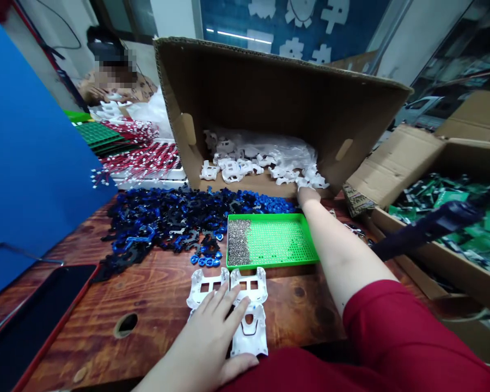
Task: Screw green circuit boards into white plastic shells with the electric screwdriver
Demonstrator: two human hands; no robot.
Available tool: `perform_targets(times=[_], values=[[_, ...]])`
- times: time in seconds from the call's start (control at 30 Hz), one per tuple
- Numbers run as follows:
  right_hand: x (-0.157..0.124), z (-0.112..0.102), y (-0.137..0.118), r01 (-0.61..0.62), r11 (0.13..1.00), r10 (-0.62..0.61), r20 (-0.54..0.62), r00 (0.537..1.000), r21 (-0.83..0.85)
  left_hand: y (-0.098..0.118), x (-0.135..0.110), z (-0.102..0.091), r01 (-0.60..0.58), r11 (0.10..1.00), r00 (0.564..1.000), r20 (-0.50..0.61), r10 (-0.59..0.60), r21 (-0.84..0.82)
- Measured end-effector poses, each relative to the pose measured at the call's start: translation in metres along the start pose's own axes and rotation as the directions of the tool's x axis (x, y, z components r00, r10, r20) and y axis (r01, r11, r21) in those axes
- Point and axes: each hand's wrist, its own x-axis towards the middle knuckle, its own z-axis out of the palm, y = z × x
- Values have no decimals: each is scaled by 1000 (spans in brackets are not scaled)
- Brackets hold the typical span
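My left hand (212, 332) lies open with spread fingers over several white plastic shells at the table's near side. Two shells with square cut-outs stand side by side, the left shell (202, 286) and the right shell (255, 283). Below them a shell with a rounded hole (251, 332) sits beside my fingers; another is mostly covered by my hand. My right hand (309, 195) reaches to the front of a cardboard box (261, 92) on its side, at a pile of white plastic shells (237, 169). Its fingers are hidden among the shells, so their grip does not show.
A green tray (277, 265) with small metal screws (239, 242) stands under my right forearm. Black and blue parts (159, 218) are heaped to its left. Red-wired connectors (141, 155) lie behind. Boxed green packets (453, 207) stand right; a red-rimmed dark mat (36, 321) lies left. A person (118, 81) sits beyond.
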Motion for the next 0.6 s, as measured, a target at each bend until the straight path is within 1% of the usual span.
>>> perform_targets(times=[0.07,0.2,0.27,0.37,0.5,0.6], values=[[2,-2,2,-7,1000,7,2,1000,17,2,2,-3,11,1000,1000,11,-11,-23],[-4,-14,4,-3,998,5,-26,1000,67,8,7,-16,24,998,997,81,-19,-56],[-16,-22,6,29,994,-22,-68,997,107,9,10,-21,25,998,996,84,-19,-64],[-43,-30,16,118,972,-90,-143,986,202,9,11,-23,29,997,995,99,-21,-73],[-73,-30,36,200,894,-134,-186,973,401,8,10,-23,26,997,992,126,-17,-67],[-83,-22,46,211,788,-140,-166,976,578,8,9,-23,20,999,990,144,-14,-45]])
